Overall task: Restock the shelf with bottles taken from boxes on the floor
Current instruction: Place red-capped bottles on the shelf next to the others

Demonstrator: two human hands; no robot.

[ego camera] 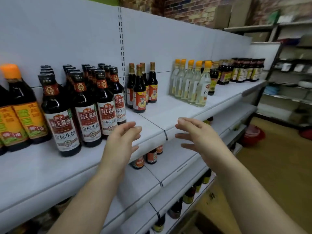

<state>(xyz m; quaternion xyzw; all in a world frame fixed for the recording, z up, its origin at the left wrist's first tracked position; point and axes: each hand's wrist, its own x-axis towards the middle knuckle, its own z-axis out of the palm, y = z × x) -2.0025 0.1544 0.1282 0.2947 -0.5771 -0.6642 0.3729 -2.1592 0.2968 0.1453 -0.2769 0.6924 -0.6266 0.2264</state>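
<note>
On the far left of the white metal shelf (152,119) stand large dark bottles with orange caps and yellow-orange labels (18,115). Just beside them are upright rows of dark soy sauce bottles with black caps and red-and-white labels (87,107), which reach back to the rear panel.

The left hand (121,141) hovers at the shelf's front edge, just right of the nearest soy sauce bottle. Its grip is apart, with the fingers loosely extended and holding nothing.

Behind it, past the slotted upright, a small cluster of slim dark bottles with gold caps and red-orange labels (140,92) stands with bare shelf around it. Below the hands, a lower white shelf (170,159) carries a few short dark bottles with red labels (151,157), partly hidden under the upper shelf.

The right hand (199,134) hangs in front of the shelf edge with the palm turned towards the left hand. Its grip is also apart, fingers spread and empty.

Further right are clear bottles with orange caps (190,83), then a blurred group of dark bottles with yellow labels (244,70). A red bucket (253,135) sits on the wooden floor (278,166).
</note>
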